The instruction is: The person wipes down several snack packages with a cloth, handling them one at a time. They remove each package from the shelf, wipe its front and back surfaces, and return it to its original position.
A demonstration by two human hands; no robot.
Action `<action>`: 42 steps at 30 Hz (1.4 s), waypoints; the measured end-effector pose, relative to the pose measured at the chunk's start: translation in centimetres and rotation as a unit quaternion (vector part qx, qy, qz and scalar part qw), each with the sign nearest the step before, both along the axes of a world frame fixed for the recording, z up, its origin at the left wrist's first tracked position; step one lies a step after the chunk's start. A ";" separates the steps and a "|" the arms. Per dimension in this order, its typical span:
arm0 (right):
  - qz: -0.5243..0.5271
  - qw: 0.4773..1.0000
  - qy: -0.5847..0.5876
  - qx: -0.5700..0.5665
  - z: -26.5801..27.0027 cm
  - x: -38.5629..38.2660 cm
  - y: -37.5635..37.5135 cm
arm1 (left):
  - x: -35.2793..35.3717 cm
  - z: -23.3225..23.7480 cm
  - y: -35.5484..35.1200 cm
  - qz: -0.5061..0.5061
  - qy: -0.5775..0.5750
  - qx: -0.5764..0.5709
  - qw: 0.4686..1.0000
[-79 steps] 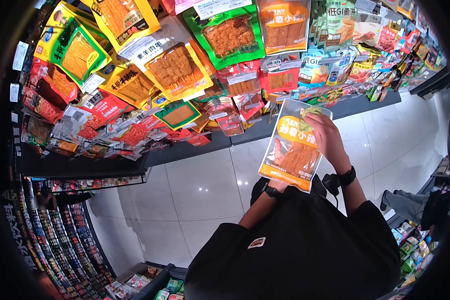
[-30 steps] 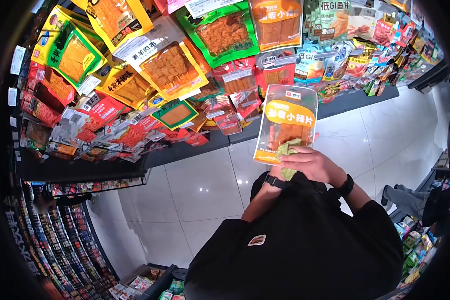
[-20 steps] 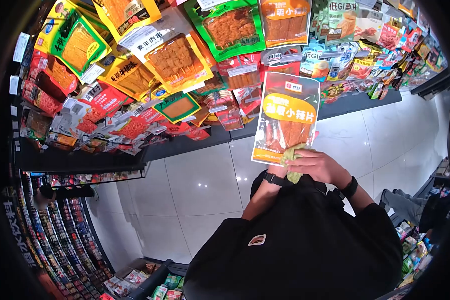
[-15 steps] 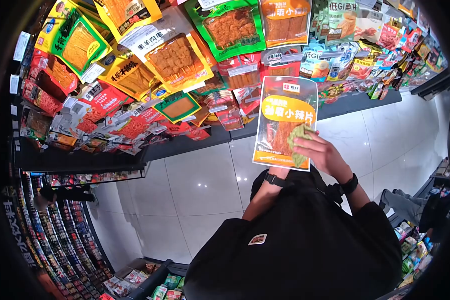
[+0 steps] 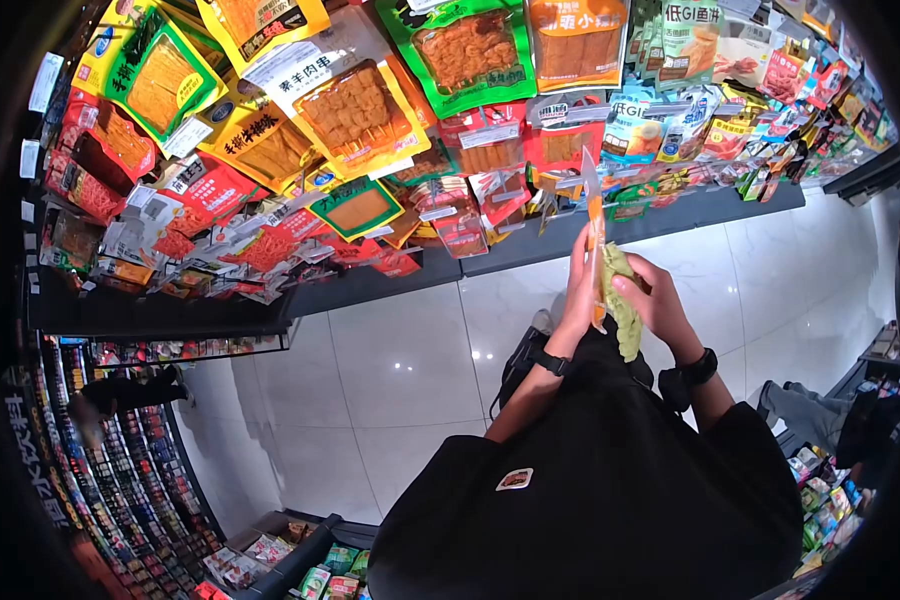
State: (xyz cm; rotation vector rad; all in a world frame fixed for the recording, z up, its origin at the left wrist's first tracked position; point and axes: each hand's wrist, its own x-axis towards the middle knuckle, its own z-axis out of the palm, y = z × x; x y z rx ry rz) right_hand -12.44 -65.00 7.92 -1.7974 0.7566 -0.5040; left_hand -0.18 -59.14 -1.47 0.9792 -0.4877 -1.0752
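A snack packet [image 5: 596,245] with orange parts is turned nearly edge-on to me, upright in front of my body. My left hand [image 5: 575,295] holds it from the left, palm against that side. On the other side, my right hand [image 5: 658,300] grips a crumpled yellow-green cloth [image 5: 622,315] between thumb and fingers. The cloth lies right along the packet's lower part. Beyond the packet's top hang red snack bags [image 5: 566,135] on the display.
Hanging snack packets [image 5: 360,115] fill the rack ahead, above a dark ledge [image 5: 390,285]. Pale floor tiles [image 5: 390,370] lie below. One person [image 5: 135,390] is at the far left near stocked shelves [image 5: 130,470]; another person's legs [image 5: 805,405] show at right.
The packet has turned from facing me to edge-on. My left hand has come into view on its left side. My right hand with the cloth has shifted slightly right.
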 end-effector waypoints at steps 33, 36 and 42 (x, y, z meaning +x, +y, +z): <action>-0.237 0.956 -0.141 0.100 -2.5 -2.3 -4.4 | 1.0 -4.4 2.1 -0.153 0.433 -0.108 0.882; -0.096 0.958 0.008 -0.269 -0.6 0.6 -3.6 | -0.2 -3.8 2.0 -0.143 0.407 -0.105 0.896; 0.024 0.949 0.039 -0.313 -0.2 3.7 -1.9 | -0.1 -1.8 2.7 -0.186 0.511 -0.274 0.793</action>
